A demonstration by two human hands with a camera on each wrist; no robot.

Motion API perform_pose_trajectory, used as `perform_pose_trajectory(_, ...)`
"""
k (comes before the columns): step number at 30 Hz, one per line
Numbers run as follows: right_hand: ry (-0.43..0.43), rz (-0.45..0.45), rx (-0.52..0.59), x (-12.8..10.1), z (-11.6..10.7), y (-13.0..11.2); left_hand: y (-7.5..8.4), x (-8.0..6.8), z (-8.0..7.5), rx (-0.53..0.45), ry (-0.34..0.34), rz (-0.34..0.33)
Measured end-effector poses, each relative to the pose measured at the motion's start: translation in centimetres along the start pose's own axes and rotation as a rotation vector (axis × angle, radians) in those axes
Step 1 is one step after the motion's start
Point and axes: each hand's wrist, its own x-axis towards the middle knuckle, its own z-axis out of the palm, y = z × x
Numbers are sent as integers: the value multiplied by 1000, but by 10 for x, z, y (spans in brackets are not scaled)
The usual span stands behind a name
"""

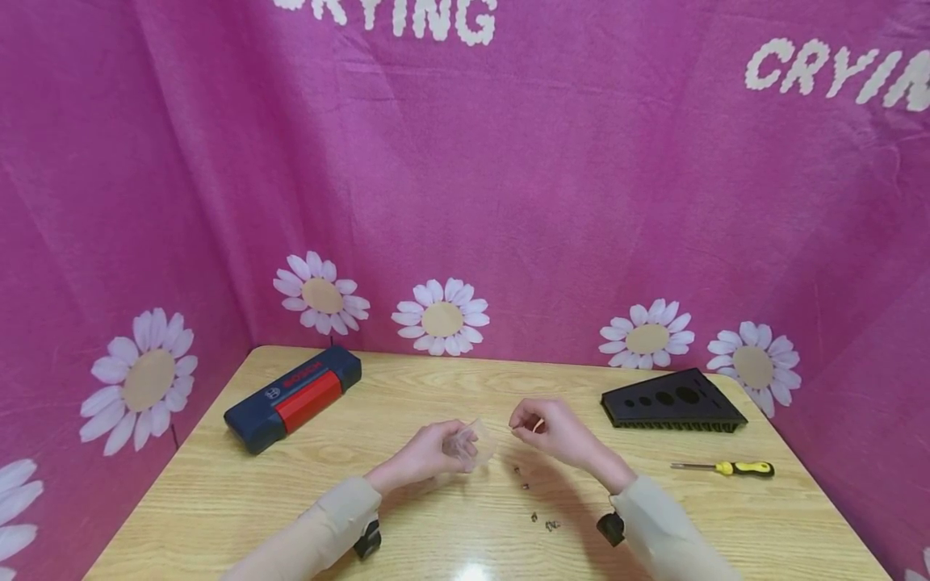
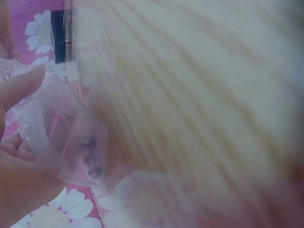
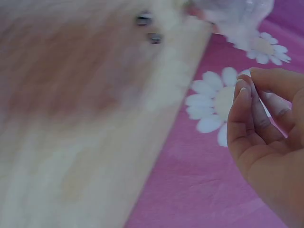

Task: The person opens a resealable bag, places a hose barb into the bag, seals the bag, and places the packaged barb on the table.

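Note:
My left hand [image 1: 438, 452] grips a clear plastic bag [image 1: 475, 445] above the middle of the table. Through the bag's wall, the left wrist view shows several small dark metal pieces [image 2: 90, 156] near its bottom; their exact kind is blurred. To the right of the bag, apart from it, is my right hand [image 1: 548, 432], raised over the table. Its thumb and fingertips [image 3: 243, 92] are curled together, and nothing shows clearly between them. More small metal pieces [image 1: 552, 525] lie loose on the wood below and between the hands.
A dark blue and red Bosch case [image 1: 294, 397] lies at the table's back left. On the right are a black holder with round holes [image 1: 672, 401] and a yellow-black screwdriver [image 1: 748, 469]. Pink flowered cloth [image 1: 508, 202] hangs behind and beside the wooden table [image 1: 436, 371].

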Motion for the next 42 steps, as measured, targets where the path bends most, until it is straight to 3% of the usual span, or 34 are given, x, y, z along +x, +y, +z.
perform_pose_trajectory(9, -95, 54, -15, -21, 17, 23, -2, 1, -1, -13, 1, 0)
perform_pose_trajectory(18, -141, 86, 1, -24, 25, 25, -2, 1, -1, -18, 5, 3)
perform_pose_trajectory(36, -156, 85, -50, -23, 26, 20, -1, 2, 0, 6, -4, -13)
perform_pose_trajectory(42, -121, 54, -31, -16, 19, 12, 0, 0, 0, -27, -1, 1)
